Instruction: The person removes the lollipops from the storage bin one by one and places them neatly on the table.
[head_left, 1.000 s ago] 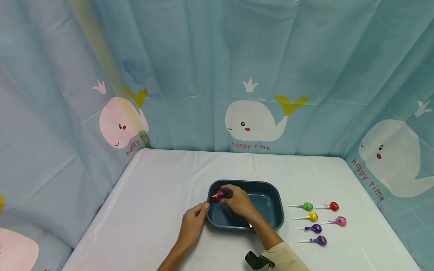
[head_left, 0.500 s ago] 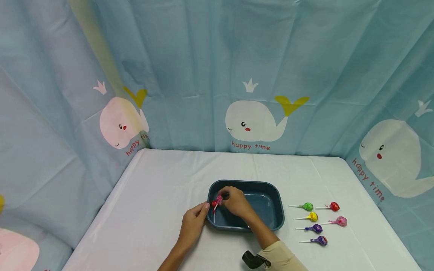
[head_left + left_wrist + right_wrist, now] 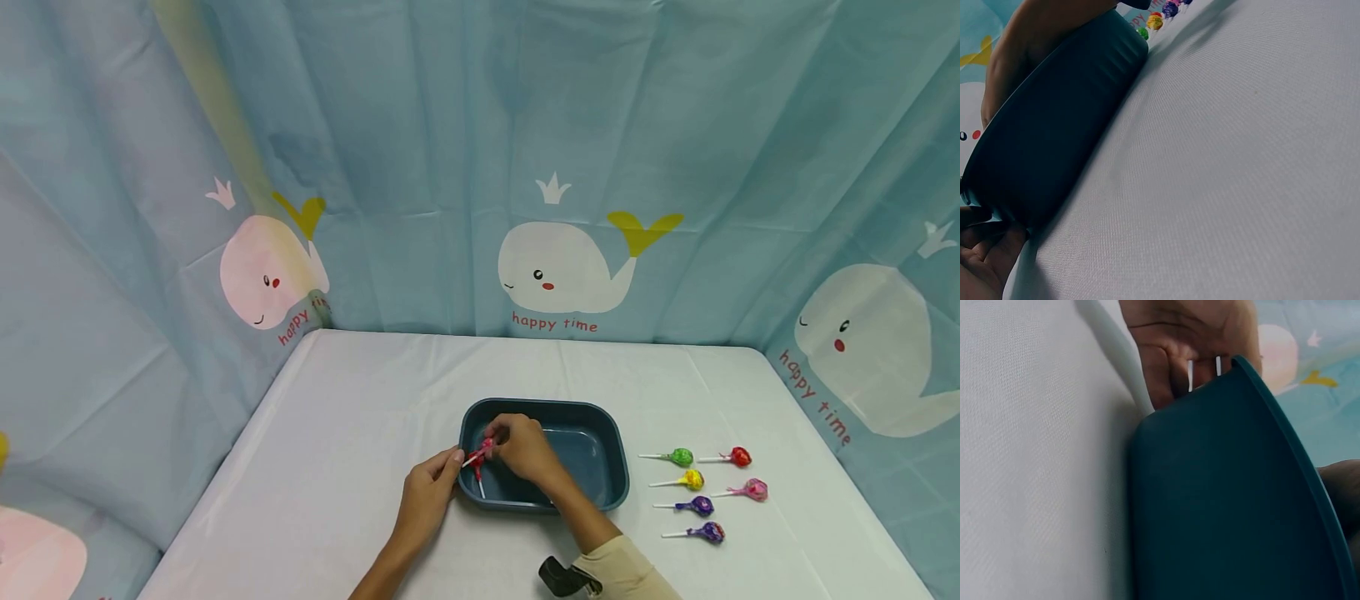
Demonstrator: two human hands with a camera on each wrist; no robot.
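Note:
A dark blue plastic basin [image 3: 588, 454] stands on the white table. My left hand [image 3: 427, 492] holds its left end, the thumb at the rim and the fingers against the outer wall, as the left wrist view shows near the basin wall [image 3: 1054, 125]. Inside the basin's left part, my right hand [image 3: 525, 450] pinches a pink lollipop [image 3: 486, 447] by its head, the white stick pointing down and left over the rim. Beneath it lies a red lollipop [image 3: 478, 468] with its stick toward me. The basin wall [image 3: 1222, 487] hides my right fingers in the right wrist view.
Right of the basin lie several lollipops in two columns: green [image 3: 681, 457], yellow [image 3: 692, 479], purple [image 3: 701, 506], another purple [image 3: 711, 532], red [image 3: 739, 457] and pink [image 3: 753, 490]. A blue whale-print curtain [image 3: 420, 208] hangs around the table.
The pink lollipop has turned in my right fingers, its stick swinging to the lower left. The red lollipop's stick has shifted slightly right. My left hand has stayed at the basin.

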